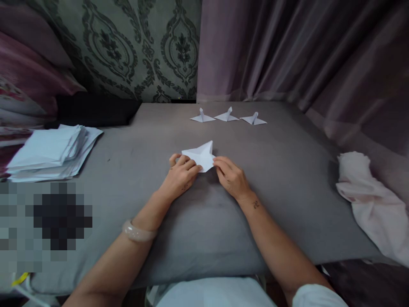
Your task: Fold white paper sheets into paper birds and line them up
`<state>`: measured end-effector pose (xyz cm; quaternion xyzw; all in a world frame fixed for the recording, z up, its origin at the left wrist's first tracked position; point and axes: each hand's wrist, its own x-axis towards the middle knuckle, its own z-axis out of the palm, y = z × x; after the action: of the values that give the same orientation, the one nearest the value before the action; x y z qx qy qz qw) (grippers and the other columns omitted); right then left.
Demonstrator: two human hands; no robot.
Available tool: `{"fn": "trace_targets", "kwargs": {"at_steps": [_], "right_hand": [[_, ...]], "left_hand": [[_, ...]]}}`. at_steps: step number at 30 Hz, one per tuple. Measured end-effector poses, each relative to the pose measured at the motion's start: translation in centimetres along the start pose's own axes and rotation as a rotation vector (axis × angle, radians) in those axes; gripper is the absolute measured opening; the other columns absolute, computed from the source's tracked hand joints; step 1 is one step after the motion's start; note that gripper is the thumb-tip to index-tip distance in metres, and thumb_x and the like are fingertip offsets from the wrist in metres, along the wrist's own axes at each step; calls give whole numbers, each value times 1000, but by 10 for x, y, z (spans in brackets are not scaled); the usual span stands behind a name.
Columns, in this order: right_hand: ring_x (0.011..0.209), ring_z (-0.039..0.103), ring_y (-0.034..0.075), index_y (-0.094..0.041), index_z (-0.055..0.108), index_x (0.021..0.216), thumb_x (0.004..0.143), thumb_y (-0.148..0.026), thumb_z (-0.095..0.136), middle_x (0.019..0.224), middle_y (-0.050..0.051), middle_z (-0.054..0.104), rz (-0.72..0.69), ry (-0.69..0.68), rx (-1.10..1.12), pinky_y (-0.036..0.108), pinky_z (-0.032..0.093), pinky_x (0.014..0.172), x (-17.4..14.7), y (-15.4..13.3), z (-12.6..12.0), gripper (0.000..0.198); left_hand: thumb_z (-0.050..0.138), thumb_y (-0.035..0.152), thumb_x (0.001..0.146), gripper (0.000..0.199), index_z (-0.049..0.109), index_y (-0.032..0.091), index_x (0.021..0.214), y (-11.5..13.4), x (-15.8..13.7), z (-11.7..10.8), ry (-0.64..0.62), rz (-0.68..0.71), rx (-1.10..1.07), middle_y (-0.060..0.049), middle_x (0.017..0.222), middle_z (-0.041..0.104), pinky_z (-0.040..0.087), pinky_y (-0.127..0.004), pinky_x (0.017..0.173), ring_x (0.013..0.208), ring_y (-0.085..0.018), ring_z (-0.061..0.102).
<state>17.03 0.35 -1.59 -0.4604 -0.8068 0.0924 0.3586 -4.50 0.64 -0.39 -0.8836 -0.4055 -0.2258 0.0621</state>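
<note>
The left hand grips the lower left edge of a folded white paper and the right hand pinches its right corner, above the middle of the grey-covered desk. Beyond it, three folded paper figures stand in a row; a stack of white paper lies far left, a crumpled pale cloth far right.

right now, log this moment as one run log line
left grip: holding folded white paper piece | right grip: pinching its right side | beyond: three folded white paper figures | left: white paper stack
</note>
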Motion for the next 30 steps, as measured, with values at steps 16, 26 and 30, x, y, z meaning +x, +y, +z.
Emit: {"fn": "trace_targets", "kwargs": {"at_steps": [16, 26, 30], "right_hand": [[101, 62, 20, -25, 64, 110, 92, -18, 49, 109, 5, 68, 109, -307, 2, 33, 47, 87, -1, 12, -11, 24], [86, 64, 17, -24, 69, 95, 87, -23, 53, 96, 3, 70, 371, -162, 168, 31, 48, 81, 4, 18, -3, 17], [78, 63, 14, -20, 68, 97, 80, -12, 49, 90, 3, 70, 449, -160, 246, 28, 48, 76, 4, 24, -8, 26]], "left_hand": [[48, 26, 92, 20, 68, 22, 93, 10, 4, 5, -110, -6, -137, -6, 96, 72, 30, -46, 98, 93, -21, 62], [53, 34, 92, 20, 67, 20, 96, 5, 6, 21, -14, -239, -256, -4, 85, 74, 34, -42, 92, 78, -18, 66], [53, 36, 92, 21, 68, 22, 89, 6, 9, 22, -59, -298, -288, -4, 89, 74, 34, -43, 91, 84, -20, 66]]}}
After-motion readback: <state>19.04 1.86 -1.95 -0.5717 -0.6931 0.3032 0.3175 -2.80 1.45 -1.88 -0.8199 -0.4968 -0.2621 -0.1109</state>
